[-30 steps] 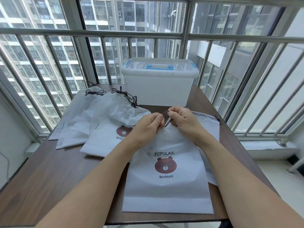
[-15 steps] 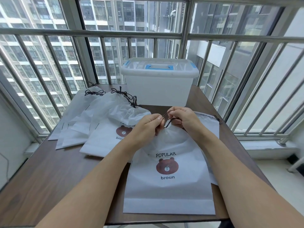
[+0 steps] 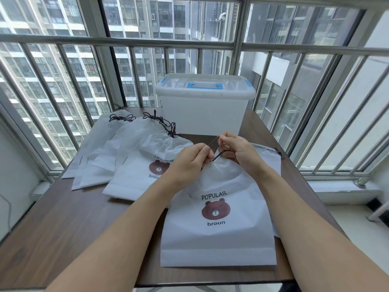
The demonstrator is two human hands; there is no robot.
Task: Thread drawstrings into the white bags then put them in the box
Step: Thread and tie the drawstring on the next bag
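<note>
Here the left hand [image 3: 190, 160] and right hand [image 3: 239, 149] are both pinching a dark drawstring [image 3: 217, 155] at the gathered mouth of the nearest white bag [image 3: 219, 234], which is lying flat in front of the lidded box [image 3: 203, 109]. The cord's ends are disappearing behind the fingers. Left of the box, a fanned pile of bags [image 3: 117, 163] is overlapping, its lower ones mostly covered.

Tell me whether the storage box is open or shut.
Shut: the lid sits flat on the box, its blue handle lying down.
</note>
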